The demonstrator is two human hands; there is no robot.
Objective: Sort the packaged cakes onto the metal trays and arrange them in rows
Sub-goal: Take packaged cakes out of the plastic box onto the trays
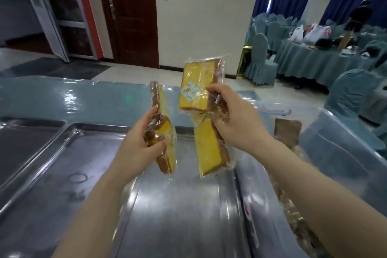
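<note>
My left hand (139,144) grips a stack of wrapped yellow cakes (165,132), held on edge above the middle metal tray (83,153). My right hand (236,119) holds two more packaged cakes above the same tray: one (196,88) sticks up with its label toward me, the other (209,148) hangs down below the palm. The tray under both hands holds no cakes. A second metal tray (25,142) lies to the left.
A clear plastic bin (339,153) stands at the right with more wrapped cakes (288,132) inside. The trays sit on a blue table covered in plastic film (62,98). Covered chairs and a banquet table (310,58) with a person behind it fill the far right.
</note>
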